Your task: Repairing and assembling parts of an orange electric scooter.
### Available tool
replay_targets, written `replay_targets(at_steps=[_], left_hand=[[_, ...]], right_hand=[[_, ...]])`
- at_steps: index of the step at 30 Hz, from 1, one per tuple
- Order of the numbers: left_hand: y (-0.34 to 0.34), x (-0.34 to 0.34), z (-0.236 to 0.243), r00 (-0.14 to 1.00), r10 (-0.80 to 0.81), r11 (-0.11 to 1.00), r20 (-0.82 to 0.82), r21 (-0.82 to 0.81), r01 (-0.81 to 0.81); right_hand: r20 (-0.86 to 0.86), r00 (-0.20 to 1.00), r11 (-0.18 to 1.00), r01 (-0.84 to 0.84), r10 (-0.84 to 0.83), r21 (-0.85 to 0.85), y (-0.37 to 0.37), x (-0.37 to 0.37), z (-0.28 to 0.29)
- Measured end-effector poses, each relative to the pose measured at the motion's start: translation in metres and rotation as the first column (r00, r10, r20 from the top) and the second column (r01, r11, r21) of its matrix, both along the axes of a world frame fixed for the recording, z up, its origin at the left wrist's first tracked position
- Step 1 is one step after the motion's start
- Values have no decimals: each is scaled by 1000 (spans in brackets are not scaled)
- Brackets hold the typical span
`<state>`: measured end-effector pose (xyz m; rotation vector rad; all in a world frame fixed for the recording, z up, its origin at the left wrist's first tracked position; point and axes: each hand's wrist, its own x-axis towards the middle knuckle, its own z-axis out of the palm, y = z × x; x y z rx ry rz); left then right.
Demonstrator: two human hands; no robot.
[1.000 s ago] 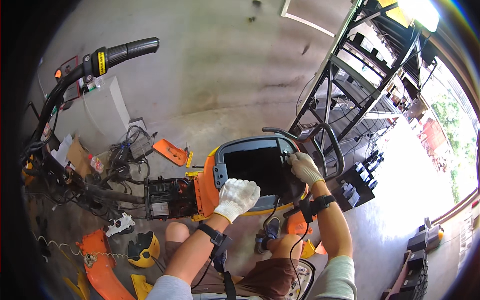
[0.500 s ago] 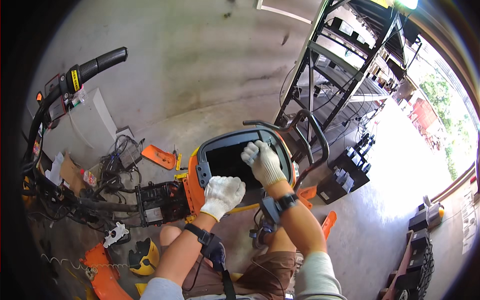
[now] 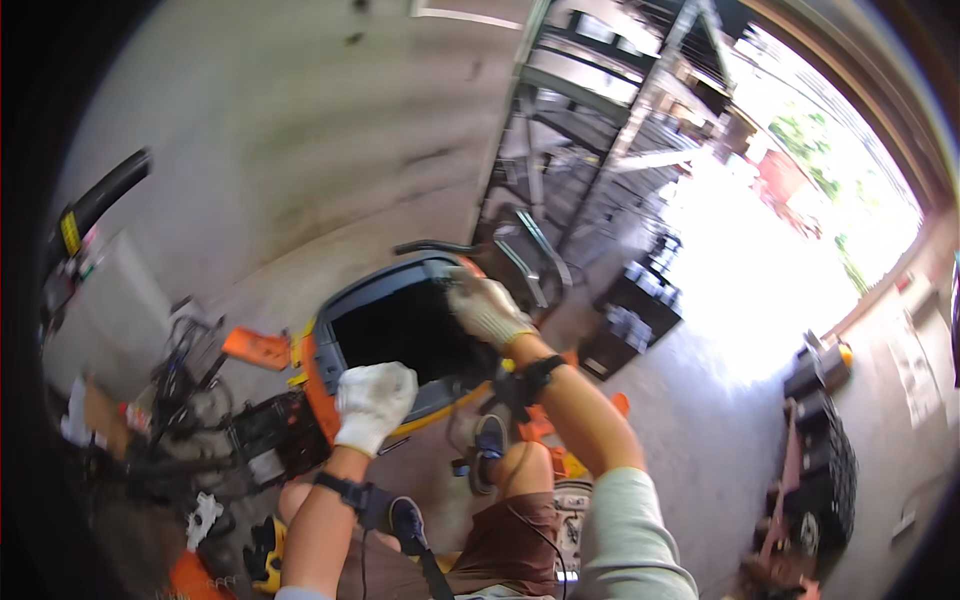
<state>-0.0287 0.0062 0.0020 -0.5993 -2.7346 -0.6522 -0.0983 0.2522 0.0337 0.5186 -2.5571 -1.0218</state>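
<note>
Between my hands lies the dark storage box (image 3: 385,335) of an orange scooter body, its grey rim upward and its inside black. My left hand (image 3: 375,405), in a white knit glove, is curled closed at the near side of the rim; its finger ends are hidden. My right hand (image 3: 487,308), gloved alike, is over the right end of the rim with its fingers bent together, somewhat blurred. I cannot make out what, if anything, either hand holds. A curved metal rack rail (image 3: 525,255) rises just beyond the right hand.
At the left are the bare frame (image 3: 270,445), a handlebar grip (image 3: 115,190), loose cables (image 3: 185,370) and an orange panel (image 3: 257,348) on the floor. Metal shelving (image 3: 590,110) stands at the back, with black boxes (image 3: 630,315) below. A yellow-black helmet-like object (image 3: 265,555) lies near my leg.
My view has swung, and the scene has shifted left and tilted. My right hand has moved from above the box opening toward its right end; the left stays by the near rim.
</note>
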Motion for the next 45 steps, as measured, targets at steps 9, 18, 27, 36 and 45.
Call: replay_targets(at_steps=[9, 18, 27, 36, 45], left_hand=[[-3, -1, -13, 993, -24, 996, -114, 83, 33], [-2, -1, -13, 987, -31, 993, -159, 110, 49], [-2, 0, -12, 991, -25, 996, -130, 76, 35], [-23, -6, -38, 968, -49, 855, -247, 491, 169], [-4, 0, 3, 995, -7, 999, 104, -52, 12]], right_hand=[[161, 981, 226, 134, 105, -965, 0, 11, 8], [309, 951, 213, 304, -10, -928, -1, 19, 23], [670, 649, -705, 660, 360, -260, -19, -21, -20], [219, 970, -936, -173, -108, 305, -170, -62, -22], [264, 933, -954, 282, 246, -107, -41, 40, -2]])
